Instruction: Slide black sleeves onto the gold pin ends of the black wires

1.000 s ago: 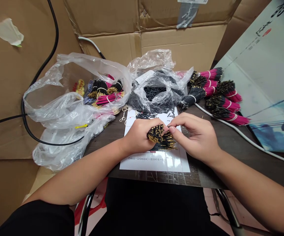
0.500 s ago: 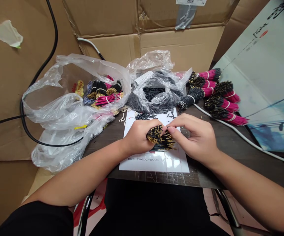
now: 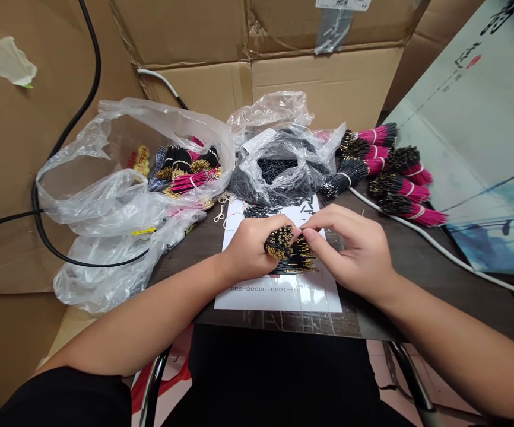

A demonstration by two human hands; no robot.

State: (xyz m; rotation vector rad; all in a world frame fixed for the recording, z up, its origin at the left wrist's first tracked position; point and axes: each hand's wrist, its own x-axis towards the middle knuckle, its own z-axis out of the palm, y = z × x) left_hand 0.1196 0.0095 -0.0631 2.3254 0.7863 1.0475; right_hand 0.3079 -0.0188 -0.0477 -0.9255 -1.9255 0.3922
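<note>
Cardboard sheets [image 3: 310, 77] form the backdrop, with a black cable [image 3: 50, 196] and a white cable [image 3: 435, 240] running beside a dark desk [image 3: 399, 314].

Item: left hand [image 3: 250, 249], curled closed around a thick bundle of black wires with gold pin ends [image 3: 279, 242], one set of pins facing up, the other fanned out low toward the paper.

Item: right hand [image 3: 350, 249], partly curled, its fingertips [image 3: 307, 234] at the top of the bundle; whether they pinch a wire or only touch, cannot tell.

Location of bundle: between the hands, just above a printed paper sheet [image 3: 279, 299] marked DRS-206DC-E001, mid-desk.

Item: loose black pieces [image 3: 257, 212] along the sheet's upper edge.

Item: clear plastic bag [image 3: 284, 172] beyond the sheet, heaped with loose black pieces.

Item: banded pink-and-black wire bundles [image 3: 399, 190], several, laid side by side at the right of the desk.

Item: larger clear plastic bag [image 3: 127, 178] at left, holding more banded wire bundles [image 3: 190, 178].

Progress, as judged: many bundles appear finished and banded; the bagged heap remains loose, and no band shows on the bundle in the hands
</note>
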